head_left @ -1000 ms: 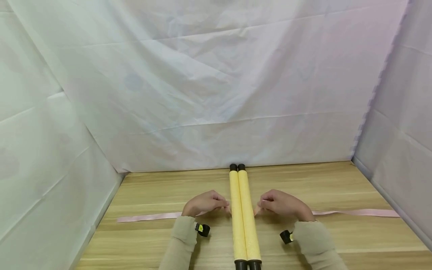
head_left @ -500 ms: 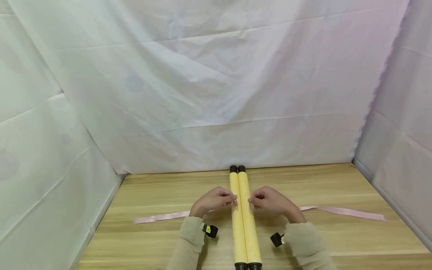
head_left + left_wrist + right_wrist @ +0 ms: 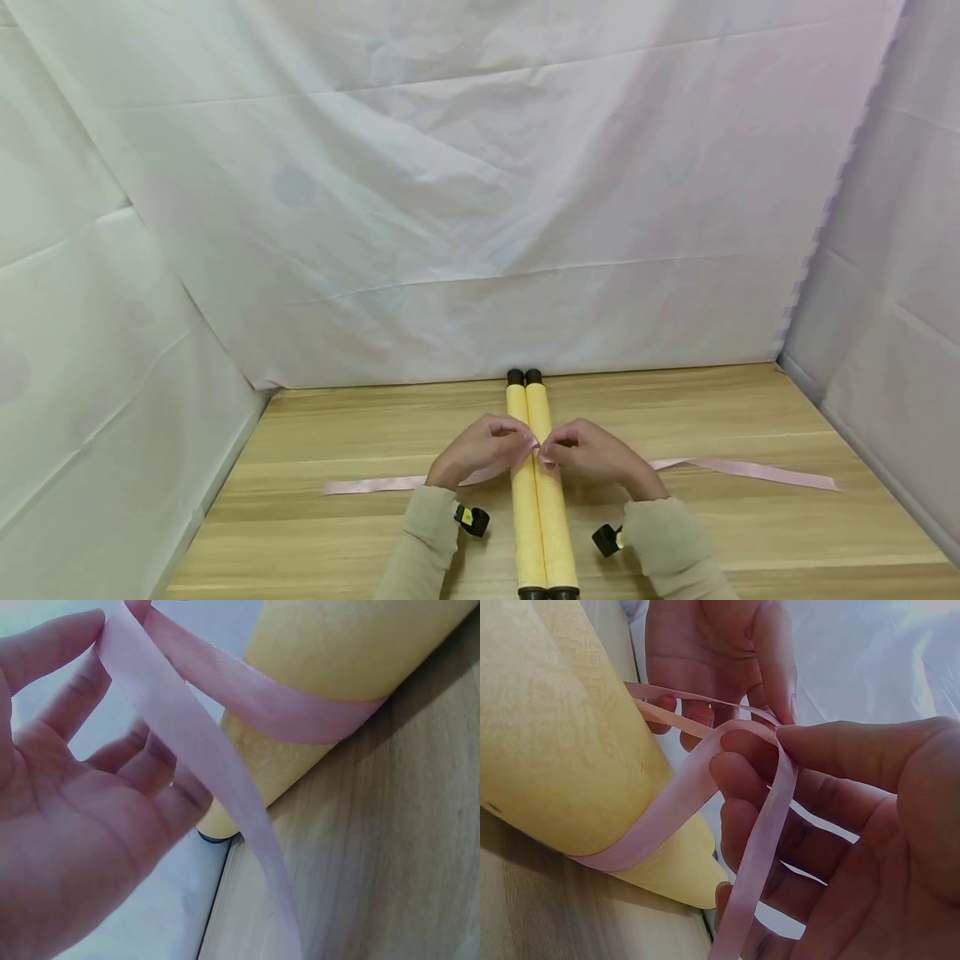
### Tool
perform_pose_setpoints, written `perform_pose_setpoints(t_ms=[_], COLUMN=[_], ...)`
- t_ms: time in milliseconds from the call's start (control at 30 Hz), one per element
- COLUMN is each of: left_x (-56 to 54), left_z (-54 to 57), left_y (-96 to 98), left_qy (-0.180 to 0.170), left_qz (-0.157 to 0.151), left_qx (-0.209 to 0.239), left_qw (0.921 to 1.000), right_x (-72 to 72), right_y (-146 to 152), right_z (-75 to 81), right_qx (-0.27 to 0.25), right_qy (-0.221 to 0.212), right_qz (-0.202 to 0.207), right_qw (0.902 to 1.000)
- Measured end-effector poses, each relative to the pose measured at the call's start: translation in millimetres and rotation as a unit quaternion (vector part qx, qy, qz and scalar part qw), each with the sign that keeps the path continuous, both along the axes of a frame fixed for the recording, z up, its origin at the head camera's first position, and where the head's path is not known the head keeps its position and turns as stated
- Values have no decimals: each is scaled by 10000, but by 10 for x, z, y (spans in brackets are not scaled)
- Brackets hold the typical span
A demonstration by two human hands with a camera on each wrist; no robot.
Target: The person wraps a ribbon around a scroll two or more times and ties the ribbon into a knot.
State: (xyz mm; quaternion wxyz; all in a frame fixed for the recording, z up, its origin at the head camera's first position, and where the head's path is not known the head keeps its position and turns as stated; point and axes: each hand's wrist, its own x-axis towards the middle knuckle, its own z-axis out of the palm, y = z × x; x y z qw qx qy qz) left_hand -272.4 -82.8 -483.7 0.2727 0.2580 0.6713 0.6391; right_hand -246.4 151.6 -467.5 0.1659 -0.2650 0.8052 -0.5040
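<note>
Drawn closer together since a second ago, my left hand (image 3: 483, 450) and right hand (image 3: 596, 454) each pinch the pink ribbon (image 3: 667, 806) at the fingertips; it wraps up round two yellow rods (image 3: 551, 525) just below my fingers.

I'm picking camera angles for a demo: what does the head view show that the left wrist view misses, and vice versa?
Only head: beige sleeves, black wrist cameras and the free ends of the pink ribbon.
Only left wrist: the palm of the left hand, and the ribbon curving against the side of the yellow tube.
Both: the tube, the wooden table, and that hand pinching the ribbon.
</note>
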Motion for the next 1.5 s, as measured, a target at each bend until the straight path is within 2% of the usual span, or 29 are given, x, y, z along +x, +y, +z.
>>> perform_pose_setpoints(t_ms=[67,333,400,533,633,700,833,900,967,1133,1233,1300,1433,1500], left_x=[6,8,10,24,37,47,61,67,67,56,49,45,42,44], left_z=[-2,-13,-13,-4,-10,-9,1,9,15,18,12,3,-15,-17], left_y=[0,-36,-45,-32,2,28,58,51,38,17,15,10,1,3], left_qy=[-126,-27,102,632,960,1000,889,747,522,-174,-326,-151,474,616], left_qz=[-4,117,113,168,280,329,307,287,221,-8,-10,85,232,247], left_qx=[104,-120,-242,-614,-776,-775,-696,-610,-447,46,123,-25,-401,-465], left_qw=[9999,9999,9996,9960,9920,9914,9931,9949,9974,9998,9994,9998,9978,9967], right_x=[-5,-6,-5,2,11,16,18,15,14,18,19,20,22,21], right_y=[3,39,45,60,72,80,92,98,104,131,137,136,136,139], right_z=[-3,-4,-2,3,-3,-8,-13,-15,-15,-1,13,22,29,29], right_qx=[33,-40,-84,-184,-453,-704,-1152,-1235,-1213,-768,-679,-668,-657,-674], right_qy=[35,80,41,-72,-340,-613,-1147,-1263,-1278,-1042,-1030,-1008,-970,-985], right_qz=[-27,-21,-4,-11,23,53,109,108,70,-180,-188,-158,-100,-71], right_qw=[10000,10000,10000,9998,9984,9956,9866,9842,9843,9914,9922,9925,9931,9928])
